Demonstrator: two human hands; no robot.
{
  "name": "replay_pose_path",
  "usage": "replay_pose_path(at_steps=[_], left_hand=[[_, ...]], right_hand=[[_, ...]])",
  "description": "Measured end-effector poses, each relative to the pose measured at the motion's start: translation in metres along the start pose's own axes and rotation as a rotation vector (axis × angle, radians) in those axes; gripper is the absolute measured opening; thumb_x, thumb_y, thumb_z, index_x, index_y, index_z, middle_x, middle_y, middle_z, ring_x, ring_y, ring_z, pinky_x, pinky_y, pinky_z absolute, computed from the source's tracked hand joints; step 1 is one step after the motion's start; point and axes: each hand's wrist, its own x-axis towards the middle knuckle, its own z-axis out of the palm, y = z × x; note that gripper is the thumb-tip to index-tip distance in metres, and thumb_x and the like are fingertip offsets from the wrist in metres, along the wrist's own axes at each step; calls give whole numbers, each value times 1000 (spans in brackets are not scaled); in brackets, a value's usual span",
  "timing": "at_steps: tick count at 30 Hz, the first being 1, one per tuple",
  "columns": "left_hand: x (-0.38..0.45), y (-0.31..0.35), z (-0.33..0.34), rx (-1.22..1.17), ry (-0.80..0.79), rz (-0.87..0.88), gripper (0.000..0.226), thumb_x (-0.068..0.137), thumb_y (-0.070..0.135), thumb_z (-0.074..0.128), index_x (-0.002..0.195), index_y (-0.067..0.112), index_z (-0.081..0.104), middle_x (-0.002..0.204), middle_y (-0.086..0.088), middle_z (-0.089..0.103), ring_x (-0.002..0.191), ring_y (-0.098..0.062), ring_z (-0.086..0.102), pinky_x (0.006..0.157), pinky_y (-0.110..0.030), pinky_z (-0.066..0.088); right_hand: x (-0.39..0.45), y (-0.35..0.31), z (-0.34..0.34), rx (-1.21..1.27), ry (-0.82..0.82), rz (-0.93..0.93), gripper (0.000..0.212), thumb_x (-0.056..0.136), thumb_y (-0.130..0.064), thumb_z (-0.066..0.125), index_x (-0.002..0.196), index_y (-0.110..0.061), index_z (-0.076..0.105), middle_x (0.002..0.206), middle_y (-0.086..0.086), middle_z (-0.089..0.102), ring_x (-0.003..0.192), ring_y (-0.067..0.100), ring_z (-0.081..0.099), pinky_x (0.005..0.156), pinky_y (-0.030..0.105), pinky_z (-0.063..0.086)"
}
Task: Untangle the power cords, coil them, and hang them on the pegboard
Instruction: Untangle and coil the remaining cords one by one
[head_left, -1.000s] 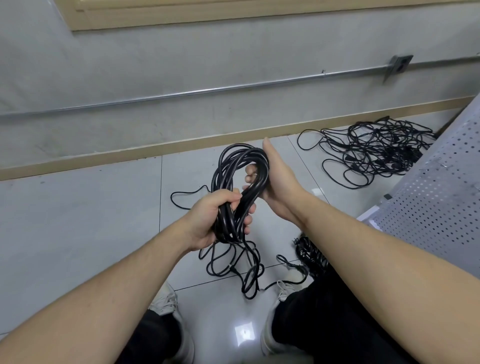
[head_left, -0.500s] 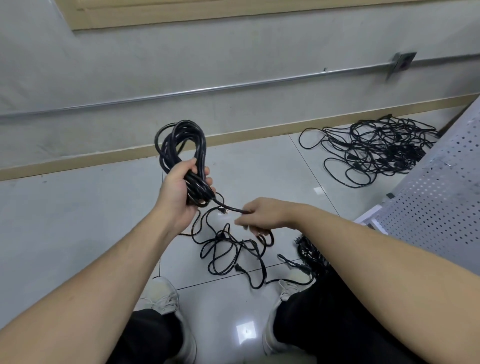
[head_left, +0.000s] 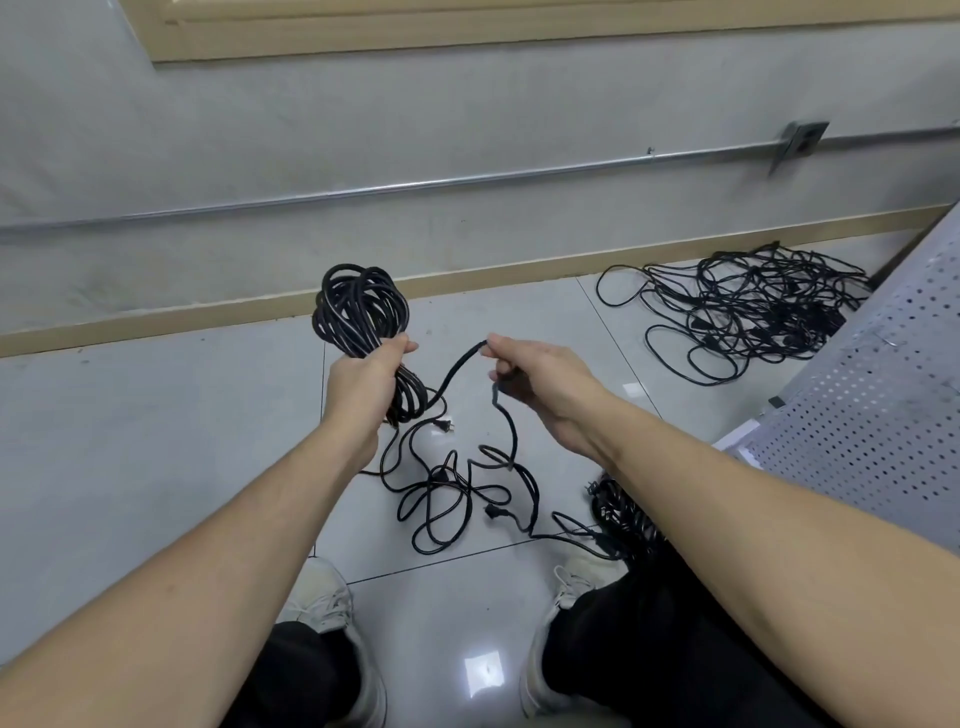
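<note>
My left hand (head_left: 363, 384) grips a thick coil of black power cord (head_left: 358, 312), held upright above the tiled floor. A loose strand (head_left: 457, 369) runs from the coil's lower end to my right hand (head_left: 535, 374), which pinches it and holds a bend of it in the palm. Below the hands the rest of the cord lies in loose tangled loops (head_left: 457, 493) with plugs showing. A big tangled pile of black cords (head_left: 753, 312) lies on the floor at the back right. A grey perforated pegboard (head_left: 872, 415) leans at the right edge.
A wall with a wooden skirting board (head_left: 208, 312) and a metal conduit (head_left: 415, 182) runs across the back. Another bundle of black cords (head_left: 623, 514) lies by my right knee. My two shoes (head_left: 322, 603) stand on the glossy tiles below.
My left hand moved the coil to the left and raised it. My right hand left the coil, reached down to the loose strand, and has now lifted it up beside the coil.
</note>
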Motion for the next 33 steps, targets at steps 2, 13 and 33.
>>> replay_pose_path(at_steps=[2, 13, 33], left_hand=[[-1, -2, 2, 36, -23, -28, 14, 90, 37, 69, 89, 28, 79, 98, 5, 66, 101, -23, 59, 89, -38, 43], [-34, -1, 15, 357, -293, 14, 62, 91, 80, 38, 85, 37, 82, 114, -2, 70, 109, -19, 61, 97, -36, 44], [-20, -4, 11, 455, -442, 69, 40, 81, 38, 75, 52, 16, 58, 59, -3, 56, 59, -20, 49, 61, -31, 36]], right_hand=[[-8, -3, 5, -183, -4, -174, 27, 102, -32, 59, 83, -15, 67, 63, -5, 65, 78, 19, 61, 85, 34, 50], [-18, -15, 12, -427, -28, -453, 18, 100, -25, 64, 84, -18, 71, 70, -10, 66, 64, -2, 56, 66, 16, 45], [-12, -20, -11, -588, -9, -622, 25, 102, -20, 61, 78, -14, 61, 84, -11, 56, 76, -2, 51, 75, 10, 38]])
